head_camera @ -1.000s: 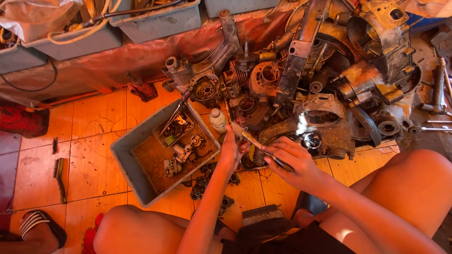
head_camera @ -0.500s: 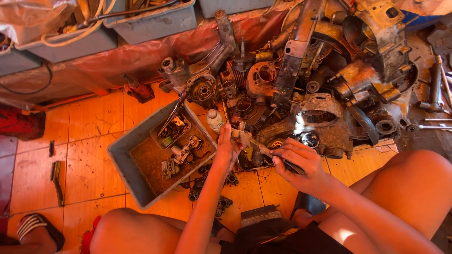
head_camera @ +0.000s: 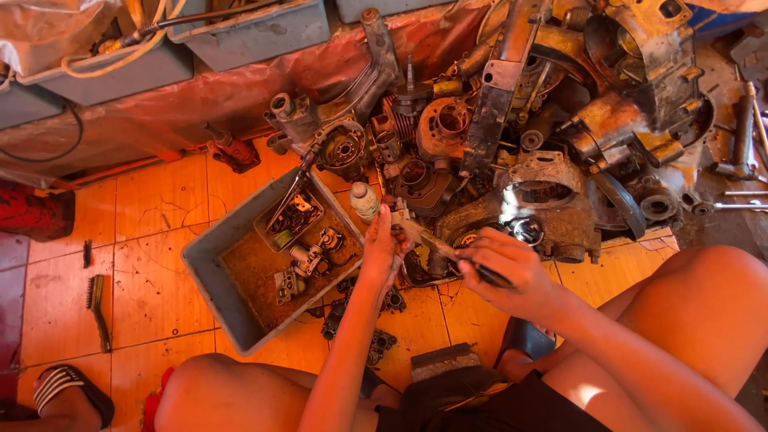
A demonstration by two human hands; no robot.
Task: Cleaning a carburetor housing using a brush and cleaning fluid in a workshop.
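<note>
My left hand grips a small metal engine part at the near edge of a pile of greasy engine pieces. A slim screwdriver-like tool is held in my right hand, with its tip pointed at that part. Both hands hover above the orange tiled floor, between my bare knees. Just left of my left hand sits a grey plastic tray with several small carburettor parts in it.
A heap of rusty engine casings and cylinders fills the upper right. A small white bottle stands by the tray. Grey bins line the back. A wire brush lies left; loose parts lie near my legs.
My hands have stayed at the same spot on the part; the tool has shifted slightly. The view has drifted a little.
</note>
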